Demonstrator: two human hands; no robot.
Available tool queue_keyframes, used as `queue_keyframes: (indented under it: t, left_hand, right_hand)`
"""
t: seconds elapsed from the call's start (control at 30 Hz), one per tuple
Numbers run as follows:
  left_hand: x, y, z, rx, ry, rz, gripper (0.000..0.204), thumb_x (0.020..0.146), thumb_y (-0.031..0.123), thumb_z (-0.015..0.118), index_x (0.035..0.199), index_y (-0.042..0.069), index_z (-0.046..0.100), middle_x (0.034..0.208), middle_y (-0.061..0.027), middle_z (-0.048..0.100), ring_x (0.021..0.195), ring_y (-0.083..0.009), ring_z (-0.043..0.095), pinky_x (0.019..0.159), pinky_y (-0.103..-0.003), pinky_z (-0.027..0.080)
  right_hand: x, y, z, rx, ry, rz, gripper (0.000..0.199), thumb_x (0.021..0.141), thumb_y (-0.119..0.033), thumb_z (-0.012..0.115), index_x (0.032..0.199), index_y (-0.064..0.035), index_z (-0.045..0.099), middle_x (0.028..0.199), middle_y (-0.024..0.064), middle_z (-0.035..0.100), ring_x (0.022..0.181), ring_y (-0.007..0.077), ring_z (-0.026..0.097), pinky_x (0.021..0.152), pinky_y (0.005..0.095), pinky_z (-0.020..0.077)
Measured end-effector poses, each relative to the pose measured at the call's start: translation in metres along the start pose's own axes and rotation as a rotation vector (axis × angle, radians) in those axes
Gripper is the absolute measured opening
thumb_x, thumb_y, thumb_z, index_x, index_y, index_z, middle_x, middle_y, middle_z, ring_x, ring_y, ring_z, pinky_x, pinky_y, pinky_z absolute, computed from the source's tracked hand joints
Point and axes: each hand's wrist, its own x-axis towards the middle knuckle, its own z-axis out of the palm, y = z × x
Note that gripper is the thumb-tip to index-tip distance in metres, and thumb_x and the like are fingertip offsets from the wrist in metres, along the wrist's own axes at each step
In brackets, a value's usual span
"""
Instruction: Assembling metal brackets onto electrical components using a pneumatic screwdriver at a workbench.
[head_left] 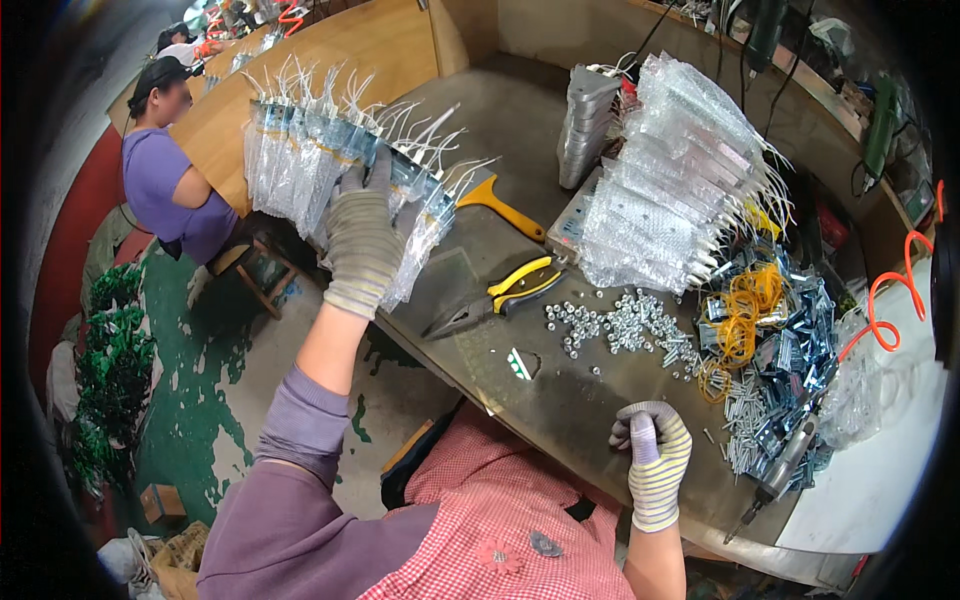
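Observation:
My left hand [362, 245], in a striped knit glove, reaches to a row of bubble-wrapped parts [290, 150] at the left of the bench. Its fingers close on one bubble-wrapped part near the metal ends, where thin white wires stick up. Over the front edge of the bench, my right hand [655, 462] is gloved too, its fingers curled in and the thumb pressed against them. Whatever it may hold is hidden. Small metal nuts [630, 325] lie scattered beyond it, with a pile of screws [745, 425] to its right.
Yellow-handled pliers [525, 280] and a yellow scraper [505, 210] lie mid-bench. Another stack of bubble-wrapped parts [670, 180] stands behind. Rubber bands [740, 325] top metal brackets [800, 330] at right, near a screwdriver tool [785, 470] and coiled orange hose [885, 300]. A co-worker [170, 185] sits at far left.

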Motion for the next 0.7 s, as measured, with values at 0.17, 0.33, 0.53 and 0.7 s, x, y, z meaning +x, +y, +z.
queue_keyframes:
  t: [0.17,0.33,0.53,0.7]
  left_hand:
    - [0.0,0.003,0.028,0.183,0.028,0.048,0.064,0.084,0.025,0.066,0.141,0.003,0.046,0.124,-0.0287,0.051,0.112,-0.0443,0.051,0.096,-0.05,0.042]
    - [-0.007,0.021,0.031,0.196,0.092,0.025,0.062,0.083,0.029,0.067,0.136,0.004,0.049,0.129,-0.0255,0.049,0.119,-0.0424,0.046,0.103,-0.052,0.036]
    - [0.017,0.174,0.027,-0.51,-0.099,0.804,0.037,0.079,0.019,0.07,0.112,0.002,0.063,0.113,-0.0179,0.063,0.104,-0.0369,0.06,0.093,-0.044,0.047]
    - [0.04,0.227,0.066,-0.136,-0.475,0.609,0.045,0.081,0.033,0.072,0.112,0.002,0.063,0.105,-0.0216,0.066,0.096,-0.0394,0.064,0.086,-0.047,0.05]
  right_hand:
    - [0.006,0.003,0.0,-0.283,-0.054,-0.193,0.008,0.089,-0.008,0.064,0.087,-0.0025,0.068,0.076,0.0091,0.066,0.067,0.0192,0.065,0.064,0.0303,0.0511]
    - [0.01,-0.007,0.0,-0.36,-0.101,-0.312,0.005,0.086,-0.007,0.065,0.086,-0.0038,0.069,0.078,0.0123,0.066,0.072,0.0287,0.066,0.067,0.0352,0.0516]
    - [0.01,0.001,-0.008,-0.364,-0.074,-0.334,0.005,0.086,-0.006,0.067,0.089,-0.0026,0.069,0.082,0.0121,0.068,0.074,0.0287,0.067,0.07,0.0347,0.0528]
    - [0.007,0.001,-0.006,-0.208,-0.123,-0.272,0.006,0.087,-0.007,0.067,0.091,-0.0022,0.068,0.086,0.0125,0.069,0.078,0.0273,0.067,0.073,0.034,0.0528]
